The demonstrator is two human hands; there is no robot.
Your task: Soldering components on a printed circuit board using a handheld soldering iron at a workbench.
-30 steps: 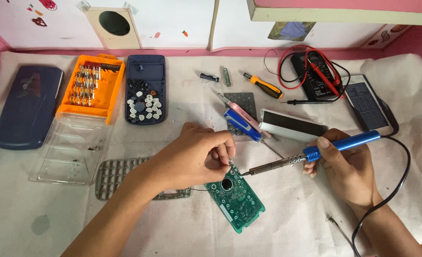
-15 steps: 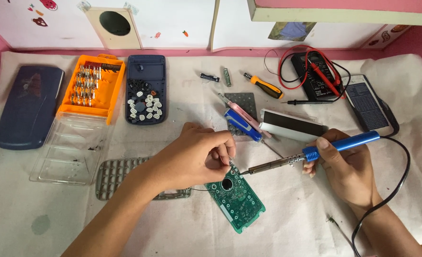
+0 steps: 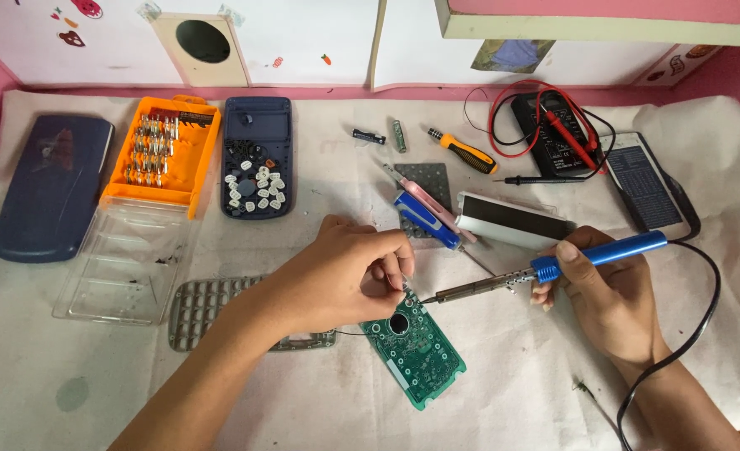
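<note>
A white cloth-covered table (image 3: pixel 553 401) carries everything, and the green rectangular circuit board (image 3: pixel 416 351) lying near its middle front serves as the landmark. Far to the left of the board lies a dark blue plastic case shell (image 3: pixel 48 188), then an orange tray of screwdriver bits (image 3: pixel 163 150) with its clear lid folded open, then a dark blue calculator front holding loose white keys (image 3: pixel 257 159). A grey rubber keypad sheet (image 3: pixel 203 309) lies just left of the board. Behind and to the right of the board sits a black multimeter with red leads (image 3: pixel 553 134).

The left hand (image 3: pixel 336 280) rests at the board's upper edge, fingers pinched closed on something too small to tell. The right hand (image 3: pixel 608 292), to the right of the board, is wrapped around the blue-handled soldering iron (image 3: pixel 545 269), whose metal tip reaches the board's top corner beside the left fingertips.
</note>
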